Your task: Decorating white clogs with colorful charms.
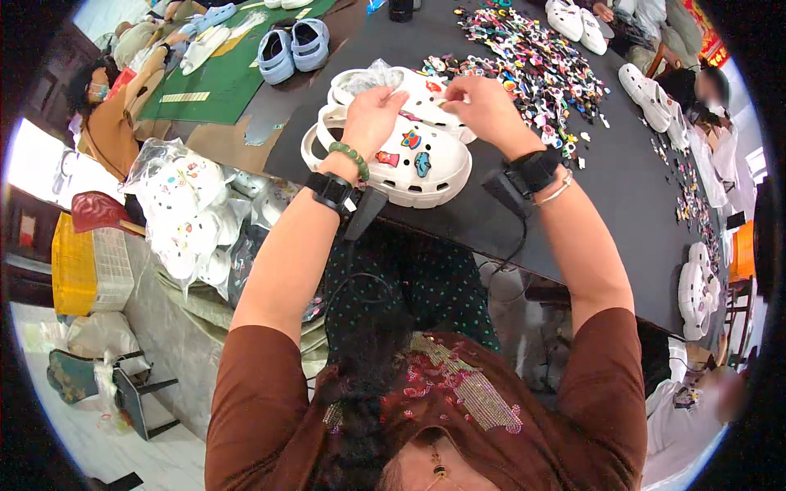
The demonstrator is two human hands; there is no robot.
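Note:
A pair of white foam clogs lies side by side on the dark table in front of me. The near clog [446, 168] has several colourful charms on its upper, among them a blue one [422, 164] and a red one [387, 159]. Clear plastic shows in the opening of the far clog [417, 86]. My left hand [372, 119] is closed on the far clog at its opening, its fingertips partly hidden. Over that clog's toe, my right hand [489, 114] is closed in a pinch; what its fingers hold is too small to make out.
Loose colourful charms [540, 69] are heaped beyond my right hand. Blue clogs [293, 51] stand at the far left beside a green mat [205, 82]. Bagged white clogs [184, 204] are at my left. More white clogs [696, 290] lie at the right edge; other people sit around the table.

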